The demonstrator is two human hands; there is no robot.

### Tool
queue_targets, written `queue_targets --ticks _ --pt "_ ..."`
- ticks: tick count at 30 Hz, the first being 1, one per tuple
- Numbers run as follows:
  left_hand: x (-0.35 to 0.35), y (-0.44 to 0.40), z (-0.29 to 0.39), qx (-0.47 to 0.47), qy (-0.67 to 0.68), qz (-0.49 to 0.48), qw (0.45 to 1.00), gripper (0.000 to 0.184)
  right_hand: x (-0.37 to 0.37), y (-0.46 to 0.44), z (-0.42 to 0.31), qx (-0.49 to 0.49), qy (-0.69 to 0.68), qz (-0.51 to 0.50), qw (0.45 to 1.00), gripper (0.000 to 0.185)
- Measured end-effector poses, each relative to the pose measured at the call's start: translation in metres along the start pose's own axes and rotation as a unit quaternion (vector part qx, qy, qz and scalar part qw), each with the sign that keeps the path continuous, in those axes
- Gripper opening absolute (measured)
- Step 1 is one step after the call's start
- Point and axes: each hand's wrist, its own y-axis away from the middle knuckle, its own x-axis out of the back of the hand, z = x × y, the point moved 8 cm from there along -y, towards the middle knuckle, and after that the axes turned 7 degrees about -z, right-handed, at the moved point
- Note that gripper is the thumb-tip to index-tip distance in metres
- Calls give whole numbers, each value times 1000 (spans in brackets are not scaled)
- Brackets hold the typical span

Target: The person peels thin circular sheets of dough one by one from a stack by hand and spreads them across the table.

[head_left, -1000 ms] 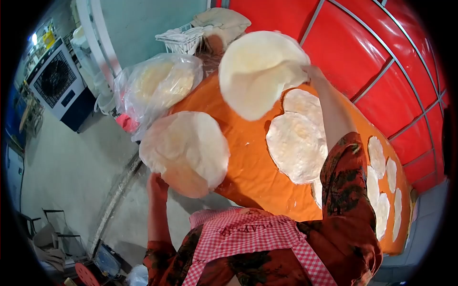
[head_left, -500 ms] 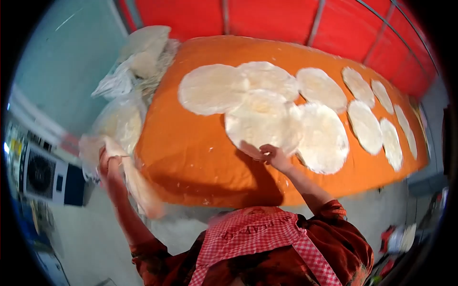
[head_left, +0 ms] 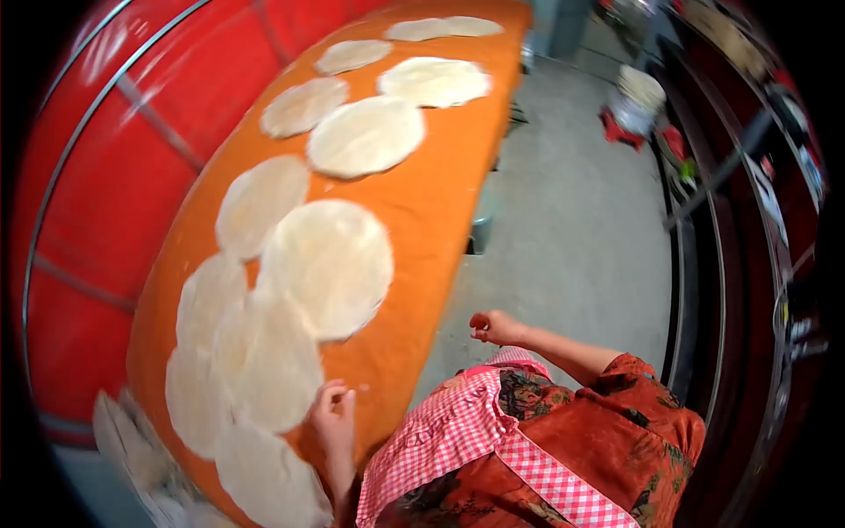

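My left hand [head_left: 334, 417] is low over the orange cloth, beside the right edge of a thin round flatbread [head_left: 257, 378]. Its fingers are loosely bent and apart, with nothing visible in them. Closer to me lies another flatbread [head_left: 268, 480], partly under the edge of its neighbour. My right hand [head_left: 499, 327] hovers above the floor, clear of the table edge, its fingers curled loosely with a gap at the thumb and no object visible. A large pale flatbread [head_left: 333, 268] lies further along the cloth.
The orange-covered table [head_left: 431, 211] carries several more flatbreads toward its far end. A red wall sheet [head_left: 106, 202] with metal bars runs along its left. Stacked flatbreads [head_left: 132, 449] sit at lower left. Dark shelving [head_left: 731, 220] and a red stool [head_left: 623, 128] stand to the right.
My view has swung right along the table. The flatbread has left my left hand, and one more lies at the near end. My right hand has moved off the flatbreads, out over the floor.
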Motion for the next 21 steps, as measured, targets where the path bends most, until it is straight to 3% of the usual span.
queue_targets --ticks 1,3,4,5,8,9,10,12,15,17,19,21 --pt "-39 -29 23 8 15 -51 999 11 15 5 22 -25 -41 11 999 35" --pt "-117 -89 65 -75 51 -129 987 13 50 7 63 -68 -115 25 991 35" --pt "-7 -49 0 -120 66 -144 980 11 -73 25 -11 -102 -116 40 987 34" --pt "-46 -77 0 -161 32 -160 973 9 -62 20 18 -101 -153 51 982 31" --pt "-78 -123 -20 -189 -48 -120 973 10 -76 20 78 -112 -261 79 955 26" --pt "-79 -137 -45 -155 -109 -98 977 12 -75 25 85 -119 -275 96 949 27" --pt "-68 -139 -74 -117 -168 -70 976 15 -72 37 89 -164 -249 91 950 24" --pt "-35 -144 -109 -176 -305 34 935 19 -60 36 98 -213 -238 129 939 19" --pt "15 -154 -134 -165 -333 13 928 17 -46 18 103 -294 -322 233 869 15" --pt "35 -168 -155 -149 -376 -3 915 17 -24 -19 92 -265 -397 223 850 14" --pt "3 -158 -134 -177 -439 15 881 16 33 -53 125 -197 -424 202 860 18" --pt "-6 -163 -111 -205 -472 39 856 15 91 -89 101 -188 -399 173 881 14"
